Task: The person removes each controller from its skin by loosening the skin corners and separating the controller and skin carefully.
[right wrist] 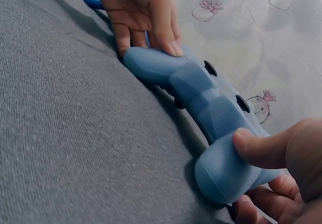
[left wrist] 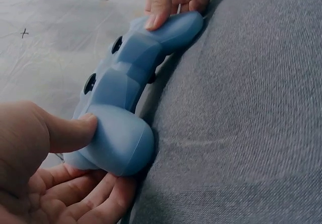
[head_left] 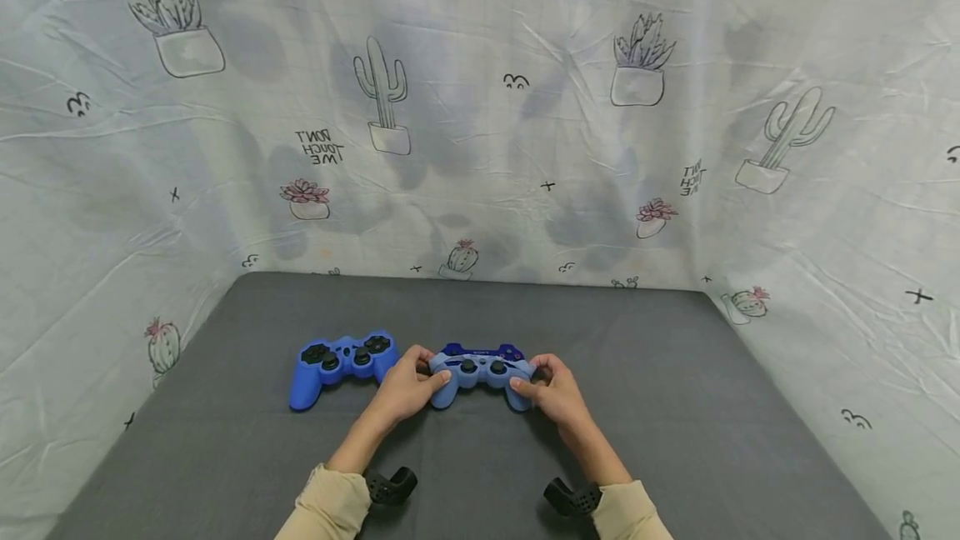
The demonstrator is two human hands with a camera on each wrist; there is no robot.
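A light blue game controller (head_left: 482,373) is held in front of me over the grey cloth, its two black thumbsticks facing up. Along its far edge shows a dark blue strip (head_left: 491,352) with small lettering. My left hand (head_left: 407,384) pinches the left grip, thumb on top and fingers beneath. On the other side my right hand (head_left: 558,396) holds the right grip the same way. The wrist views show the controller's smooth near side (left wrist: 121,88), low over the cloth. A brighter blue controller (head_left: 347,362) with black buttons lies just left of my left hand.
Grey cloth (head_left: 637,340) covers the table. White sheeting (head_left: 480,148) printed with cacti and potted plants stands behind and at both sides. A black band (head_left: 392,487) sits at my left wrist, another black band (head_left: 572,497) at my right.
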